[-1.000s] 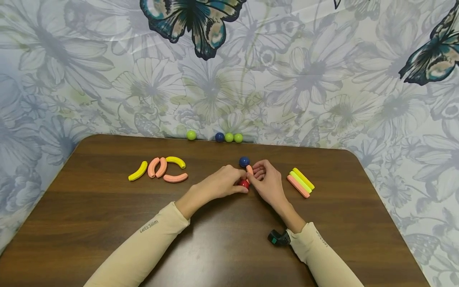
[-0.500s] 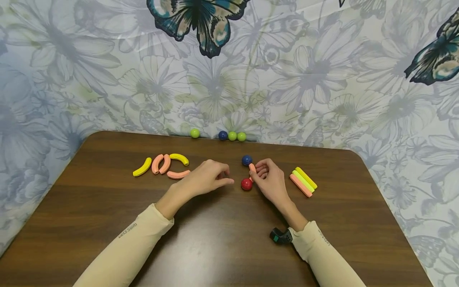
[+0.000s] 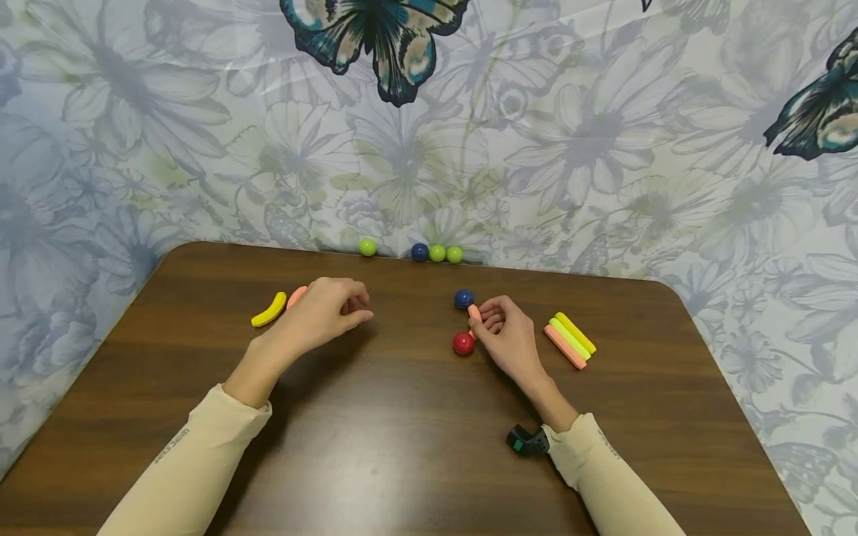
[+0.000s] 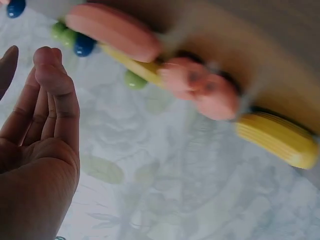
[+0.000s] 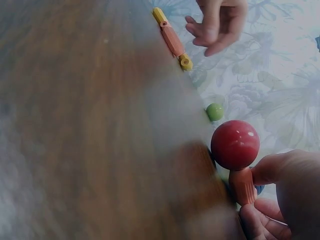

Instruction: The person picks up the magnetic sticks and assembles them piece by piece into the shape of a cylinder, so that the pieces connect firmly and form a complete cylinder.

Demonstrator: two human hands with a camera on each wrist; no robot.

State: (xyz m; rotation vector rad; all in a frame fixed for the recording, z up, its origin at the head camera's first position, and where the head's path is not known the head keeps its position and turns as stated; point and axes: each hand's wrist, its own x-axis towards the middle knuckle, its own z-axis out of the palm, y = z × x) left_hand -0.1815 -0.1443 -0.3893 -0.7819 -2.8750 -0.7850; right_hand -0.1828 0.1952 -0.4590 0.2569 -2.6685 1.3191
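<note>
My right hand (image 3: pixel 508 336) pinches a salmon stick (image 3: pixel 474 313) between thumb and fingers, a blue ball (image 3: pixel 464 299) at its far end and a red ball (image 3: pixel 463 343) at its near end. The right wrist view shows the red ball (image 5: pixel 235 145) against the ribbed salmon stick (image 5: pixel 242 186). My left hand (image 3: pixel 313 316), fingers loosely bent and holding nothing, is over the curved pieces at the left and hides most of them in the head view. The left wrist view shows salmon pieces (image 4: pixel 115 31) and a yellow piece (image 4: pixel 277 139) beside that hand (image 4: pixel 47 120).
Yellow, lime and salmon straight sticks (image 3: pixel 567 339) lie side by side right of my right hand. Along the table's back edge are a lone green ball (image 3: pixel 367 247), a blue ball (image 3: pixel 419 251) and two green balls (image 3: pixel 445 254). A patterned cloth hangs behind.
My left hand has let go near the red ball and moved left, over the curved pieces. The right hand keeps its pinch on the salmon stick.
</note>
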